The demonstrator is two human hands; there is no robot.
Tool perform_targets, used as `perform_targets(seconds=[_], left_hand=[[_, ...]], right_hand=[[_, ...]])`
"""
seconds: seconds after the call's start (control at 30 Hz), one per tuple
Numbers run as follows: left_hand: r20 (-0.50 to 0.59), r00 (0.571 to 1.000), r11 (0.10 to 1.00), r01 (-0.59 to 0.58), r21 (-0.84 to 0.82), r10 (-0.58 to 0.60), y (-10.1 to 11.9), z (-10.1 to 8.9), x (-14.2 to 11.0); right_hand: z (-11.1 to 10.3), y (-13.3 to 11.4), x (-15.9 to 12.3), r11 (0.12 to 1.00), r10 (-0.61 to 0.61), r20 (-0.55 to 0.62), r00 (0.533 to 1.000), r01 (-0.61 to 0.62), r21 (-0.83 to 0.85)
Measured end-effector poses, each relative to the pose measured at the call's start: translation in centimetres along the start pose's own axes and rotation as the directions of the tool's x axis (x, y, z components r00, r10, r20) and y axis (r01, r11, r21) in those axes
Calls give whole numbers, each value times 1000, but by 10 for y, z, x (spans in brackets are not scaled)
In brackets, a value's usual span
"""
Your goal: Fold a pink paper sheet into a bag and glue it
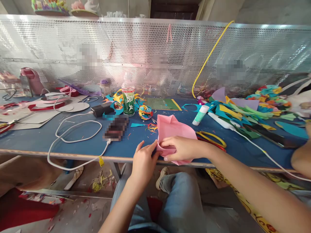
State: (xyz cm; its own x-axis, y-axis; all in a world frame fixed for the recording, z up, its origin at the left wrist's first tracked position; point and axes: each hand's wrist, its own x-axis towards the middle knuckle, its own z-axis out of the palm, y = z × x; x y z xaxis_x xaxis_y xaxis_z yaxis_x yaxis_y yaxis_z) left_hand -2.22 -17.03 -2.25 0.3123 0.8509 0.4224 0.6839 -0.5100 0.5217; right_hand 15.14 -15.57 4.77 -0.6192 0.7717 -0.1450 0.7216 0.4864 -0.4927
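A pink foam sheet (171,129) lies folded at the near edge of the blue table (80,139). My right hand (181,148) lies on top of it, fingers curled and pressing its folded corner down. At the same corner my left hand (143,158) pinches the sheet's left edge between thumb and fingers. My knees in blue jeans show below the table edge.
A green-labelled bottle (128,97), a phone (116,128) on a white cable (73,139), a colourful paper ball (145,111), a glue stick (200,115), yellow-handled scissors (211,137) and several coloured paper scraps (243,113) lie behind. A perforated metal screen (145,55) backs the table. Another person's arm (301,155) enters at right.
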Motion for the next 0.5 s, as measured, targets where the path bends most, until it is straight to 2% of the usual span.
perform_targets(seconds=[0.17, 0.33, 0.5], left_hand=[[2, 1000, 1000, -16, -7, 16, -1, 3, -5], [-44, 997, 995, 64, -83, -68, 1, 2, -4], [60, 992, 965, 125, -233, -114, -1, -2, 0]], right_hand=[[-8, 6, -1, 993, -60, 53, 997, 54, 109], [-1, 2, 2, 998, -30, -42, 999, 32, 56], [5, 3, 7, 999, -24, -81, 996, 21, -41]])
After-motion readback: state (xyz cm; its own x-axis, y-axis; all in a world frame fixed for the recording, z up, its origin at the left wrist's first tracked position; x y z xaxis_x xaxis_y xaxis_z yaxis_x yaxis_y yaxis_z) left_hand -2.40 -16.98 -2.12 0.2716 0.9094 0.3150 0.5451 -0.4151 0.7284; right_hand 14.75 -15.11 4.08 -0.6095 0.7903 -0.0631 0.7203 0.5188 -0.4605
